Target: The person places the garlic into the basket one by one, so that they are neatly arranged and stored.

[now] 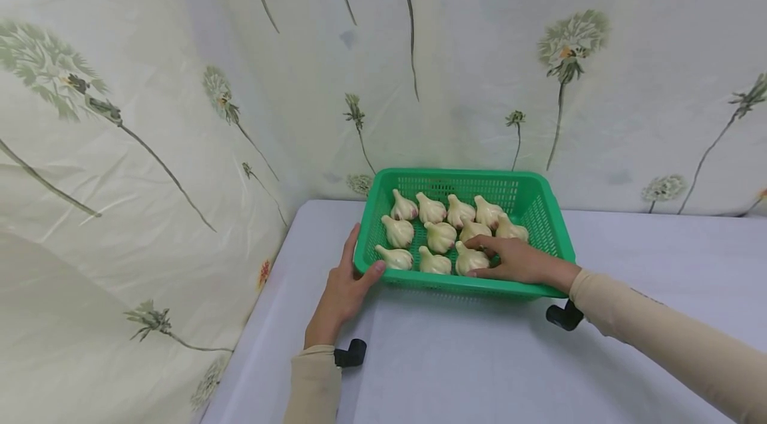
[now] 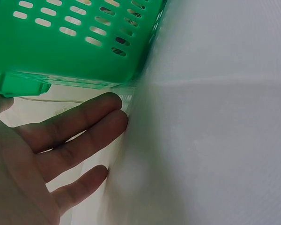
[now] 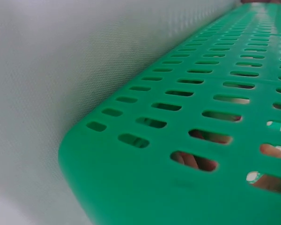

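A green plastic basket [image 1: 542,227] with slotted walls sits on the white-covered table, holding several garlic bulbs [image 1: 440,237] in loose rows. My right hand [image 1: 516,260] reaches in over the front right rim and holds a garlic bulb [image 1: 471,259] in the front row, thumb on the near side and fingers over it. At the basket's front left corner is my left hand [image 1: 341,294], its thumb on the rim and its index finger along the left side. In the left wrist view the left hand's other fingers [image 2: 79,140] extend straight below the rim, outside the basket.
A white cloth [image 1: 455,357] covers the table. Close behind the basket hangs a pale curtain [image 1: 467,58] printed with dandelions, and it continues along the left side. Each wrist carries a small black camera mount [image 1: 351,353].
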{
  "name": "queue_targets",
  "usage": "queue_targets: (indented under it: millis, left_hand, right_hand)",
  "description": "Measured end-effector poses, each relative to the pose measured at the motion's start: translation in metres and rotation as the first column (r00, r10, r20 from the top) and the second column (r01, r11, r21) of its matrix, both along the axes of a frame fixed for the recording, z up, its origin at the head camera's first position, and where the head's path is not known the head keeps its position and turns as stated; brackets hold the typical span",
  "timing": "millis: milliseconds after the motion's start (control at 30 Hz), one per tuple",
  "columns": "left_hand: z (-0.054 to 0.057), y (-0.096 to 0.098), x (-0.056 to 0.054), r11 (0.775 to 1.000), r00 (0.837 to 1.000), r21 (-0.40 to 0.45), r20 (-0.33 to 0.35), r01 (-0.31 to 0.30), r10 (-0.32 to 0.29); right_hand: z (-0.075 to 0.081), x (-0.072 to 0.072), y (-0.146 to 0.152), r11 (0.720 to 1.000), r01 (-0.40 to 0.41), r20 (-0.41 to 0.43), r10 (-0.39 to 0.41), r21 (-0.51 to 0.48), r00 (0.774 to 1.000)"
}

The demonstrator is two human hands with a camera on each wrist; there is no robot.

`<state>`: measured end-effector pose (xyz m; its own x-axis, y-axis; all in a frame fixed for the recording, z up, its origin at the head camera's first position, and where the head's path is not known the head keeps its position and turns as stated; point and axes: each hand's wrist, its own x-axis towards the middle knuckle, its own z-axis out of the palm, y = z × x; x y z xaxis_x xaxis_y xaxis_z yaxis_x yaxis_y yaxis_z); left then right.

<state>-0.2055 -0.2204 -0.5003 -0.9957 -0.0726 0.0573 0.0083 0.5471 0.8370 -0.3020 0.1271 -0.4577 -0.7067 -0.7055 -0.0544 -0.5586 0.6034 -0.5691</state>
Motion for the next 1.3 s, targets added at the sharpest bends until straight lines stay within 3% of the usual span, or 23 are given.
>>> queue_targets:
  millis: [633, 1100, 1300]
  left_hand:
    - [-0.001, -0.004, -0.003, 1.0, 1.0, -0.003, -0.008, 0.005, -0.005]
    - [0.01, -0.004, -0.001, 0.995, 0.998, -0.096, 0.061, 0.038, -0.032]
    - [0.017, -0.005, 0.001, 0.993, 0.995, -0.106, 0.091, 0.059, -0.049]
  right_hand:
    - [-0.004, -0.005, -0.003, 0.999, 0.02, 0.025, -0.021, 0.045, 0.999]
    - [0.005, 0.004, 0.003, 0.994, 0.084, -0.03, -0.082, 0.07, 0.996]
    - [0.012, 0.007, 0.007, 0.995, 0.072, -0.044, -0.07, 0.064, 0.997]
